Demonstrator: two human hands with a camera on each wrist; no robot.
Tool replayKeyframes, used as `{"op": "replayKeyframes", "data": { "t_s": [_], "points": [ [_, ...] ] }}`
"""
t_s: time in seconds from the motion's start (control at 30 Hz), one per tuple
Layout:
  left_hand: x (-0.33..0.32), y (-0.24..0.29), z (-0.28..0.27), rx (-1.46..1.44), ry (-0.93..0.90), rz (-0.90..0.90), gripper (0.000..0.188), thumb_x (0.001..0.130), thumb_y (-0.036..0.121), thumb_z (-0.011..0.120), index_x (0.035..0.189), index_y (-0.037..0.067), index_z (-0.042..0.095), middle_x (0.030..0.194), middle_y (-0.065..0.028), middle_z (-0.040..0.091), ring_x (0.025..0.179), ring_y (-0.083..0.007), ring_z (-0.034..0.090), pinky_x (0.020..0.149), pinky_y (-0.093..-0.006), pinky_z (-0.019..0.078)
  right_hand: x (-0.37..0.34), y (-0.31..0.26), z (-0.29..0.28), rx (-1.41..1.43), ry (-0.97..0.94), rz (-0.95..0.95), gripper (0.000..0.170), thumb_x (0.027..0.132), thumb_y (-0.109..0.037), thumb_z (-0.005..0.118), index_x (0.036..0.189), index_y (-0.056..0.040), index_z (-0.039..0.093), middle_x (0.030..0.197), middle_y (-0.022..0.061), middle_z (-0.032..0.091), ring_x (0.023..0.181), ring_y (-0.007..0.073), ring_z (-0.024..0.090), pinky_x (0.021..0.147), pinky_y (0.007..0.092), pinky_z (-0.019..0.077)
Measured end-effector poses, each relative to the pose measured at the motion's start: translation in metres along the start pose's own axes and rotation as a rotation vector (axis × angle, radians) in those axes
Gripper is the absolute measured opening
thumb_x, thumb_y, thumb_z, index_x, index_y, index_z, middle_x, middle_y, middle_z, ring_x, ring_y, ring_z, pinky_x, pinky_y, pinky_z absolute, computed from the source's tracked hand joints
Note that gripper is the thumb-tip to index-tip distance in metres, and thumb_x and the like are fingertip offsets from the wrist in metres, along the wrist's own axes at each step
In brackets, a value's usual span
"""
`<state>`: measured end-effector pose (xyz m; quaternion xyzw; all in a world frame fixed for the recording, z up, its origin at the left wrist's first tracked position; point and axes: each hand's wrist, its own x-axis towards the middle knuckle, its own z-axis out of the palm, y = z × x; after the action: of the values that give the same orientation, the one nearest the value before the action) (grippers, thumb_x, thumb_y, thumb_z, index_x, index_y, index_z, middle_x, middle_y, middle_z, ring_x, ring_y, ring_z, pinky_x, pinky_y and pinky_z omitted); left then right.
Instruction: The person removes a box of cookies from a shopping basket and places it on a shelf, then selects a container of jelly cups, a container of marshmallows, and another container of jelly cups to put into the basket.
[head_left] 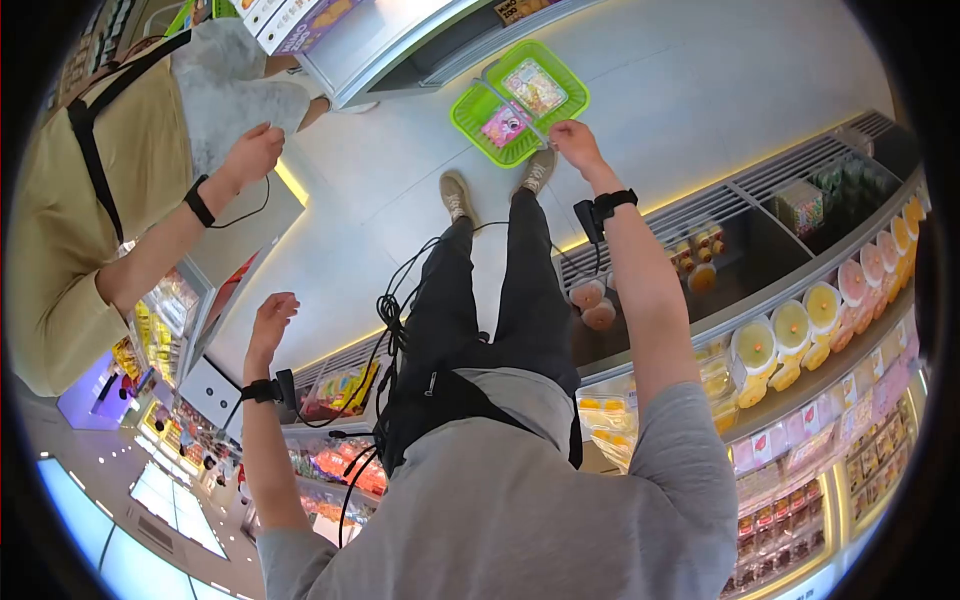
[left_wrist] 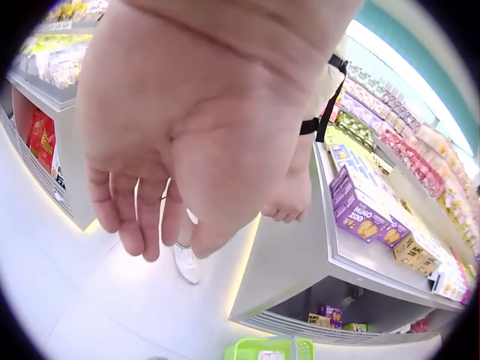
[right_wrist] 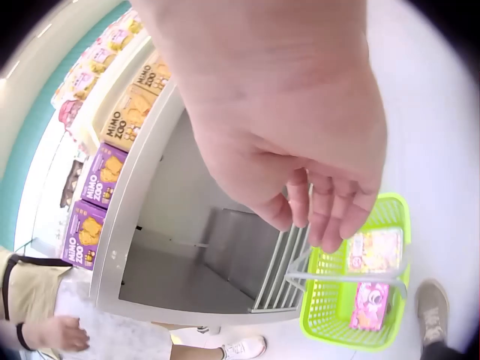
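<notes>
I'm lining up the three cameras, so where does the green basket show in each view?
Head: the green basket is at top centre, up and left of the right hand in the picture.
Left wrist: at the bottom edge, just right of centre, partly cut off.
Right wrist: lower right, below the right hand.
Shared landmark: purple MIMO ZOO boxes, top left in head, right in left wrist, left in right wrist.

In the right wrist view, the right hand (right_wrist: 311,142) hides one corner of the green shopping basket (right_wrist: 318,331), and its grey handle (right_wrist: 343,278) covers the strip between the pink packet (right_wrist: 370,307) and the pale packet (right_wrist: 375,249), their print too small to read. The left wrist view's bottom edge cuts off most of the basket; the left hand (left_wrist: 201,139) mostly hides the leg above the white sneaker (left_wrist: 187,265).
</notes>
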<state>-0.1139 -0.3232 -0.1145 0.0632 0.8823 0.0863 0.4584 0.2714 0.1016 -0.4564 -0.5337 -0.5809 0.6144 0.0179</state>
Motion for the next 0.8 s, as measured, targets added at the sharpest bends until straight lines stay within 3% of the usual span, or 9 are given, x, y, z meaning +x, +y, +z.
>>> {"op": "replayKeyframes", "data": {
  "t_s": [0.13,0.23,0.43,0.6,0.63,0.67,0.7,0.77,0.8],
  "points": [
    [-0.024,0.012,0.058,-0.063,-0.632,-0.189,0.041,0.093,0.036,0.056,0.121,0.005,0.058,0.11,-0.0075,0.066,0.102,-0.0174,0.061,0.089,-0.0305,0.0457,0.021,0.006,-0.003,-0.029,-0.006,0.024,0.024,0.086,-0.014,0.061,0.102,0.0033,0.064,0.086,0.0088,0.067,0.075,0.0167,0.064,0.069,0.0289,0.0519],
    [-0.034,0.036,0.098,-0.124,-0.766,-0.332,0.045,0.093,0.04,0.059,0.12,0.004,0.058,0.109,-0.0084,0.066,0.104,-0.0172,0.061,0.09,-0.0304,0.0467,0.011,0.001,-0.004,0.029,-0.086,0.178,0.024,0.086,-0.014,0.061,0.103,0.0033,0.064,0.086,0.0092,0.067,0.075,0.0174,0.065,0.068,0.0292,0.0523],
    [-0.015,0.045,0.094,-0.22,-1.066,-0.192,0.041,0.093,0.035,0.063,0.116,0.001,0.059,0.092,-0.0042,0.065,0.088,-0.0122,0.061,0.084,-0.0283,0.0494,-0.002,0.011,0.003,0.055,-0.073,0.316,0.023,0.085,-0.014,0.062,0.101,0.0023,0.064,0.085,0.0095,0.067,0.075,0.0173,0.065,0.063,0.0287,0.0517],
    [0.001,0.029,0.058,-0.593,-0.334,-0.205,0.023,0.098,0.021,0.055,0.111,0.004,0.061,0.074,0.0024,0.055,0.07,-0.0074,0.054,0.067,-0.0241,0.0462,0.02,0.061,0.027,-0.156,-0.012,0.192,0.021,0.083,-0.013,0.062,0.097,0.0018,0.066,0.086,0.0105,0.069,0.072,0.0182,0.066,0.064,0.0309,0.0537],
    [0.005,0.016,0.056,-0.602,-0.178,-0.218,0.021,0.098,0.02,0.055,0.113,0.006,0.061,0.071,0.0032,0.053,0.067,-0.0066,0.053,0.063,-0.0223,0.0437,0.024,0.054,0.033,-0.235,0.013,0.193,0.023,0.082,-0.015,0.063,0.098,0.0009,0.066,0.086,0.0137,0.07,0.077,0.0231,0.068,0.068,0.0345,0.0544],
    [0.01,-0.006,0.055,-0.576,-0.098,-0.234,0.02,0.098,0.02,0.055,0.112,0.008,0.061,0.07,0.0042,0.052,0.064,-0.0066,0.052,0.061,-0.0218,0.042,0.024,0.036,0.035,-0.373,0.033,0.093,0.027,0.082,-0.018,0.064,0.102,0.0006,0.065,0.087,0.0154,0.07,0.083,0.0299,0.068,0.075,0.0386,0.0539],
    [0.012,-0.022,0.057,-0.525,-0.022,-0.238,0.018,0.098,0.021,0.054,0.107,0.007,0.062,0.069,0.0042,0.052,0.062,-0.0066,0.051,0.057,-0.0221,0.041,0.034,0.027,0.04,-0.371,-0.015,0.187,0.038,0.082,-0.022,0.064,0.113,-0.0008,0.061,0.103,0.0184,0.067,0.097,0.035,0.064,0.086,0.0419,0.051],
    [0.016,-0.082,0.072,-0.453,0.024,-0.236,0.017,0.096,0.02,0.055,0.101,0.005,0.061,0.066,0.0018,0.053,0.055,-0.0076,0.05,0.05,-0.022,0.036,0.047,0.023,0.058,-0.503,0.062,0.12,0.044,0.081,-0.024,0.065,0.119,-0.0014,0.058,0.112,0.0189,0.064,0.104,0.0349,0.061,0.089,0.0424,0.0495],
    [0.013,-0.101,0.079,-0.277,0.002,-0.26,0.013,0.094,0.016,0.06,0.099,0.005,0.062,0.066,-0.0007,0.057,0.057,-0.009,0.056,0.05,-0.024,0.0407,0.056,0.025,0.067,-0.63,0.122,0.059,0.05,0.081,-0.026,0.065,0.125,-0.002,0.055,0.121,0.0195,0.06,0.11,0.0349,0.058,0.093,0.0429,0.048]
  ]
}}
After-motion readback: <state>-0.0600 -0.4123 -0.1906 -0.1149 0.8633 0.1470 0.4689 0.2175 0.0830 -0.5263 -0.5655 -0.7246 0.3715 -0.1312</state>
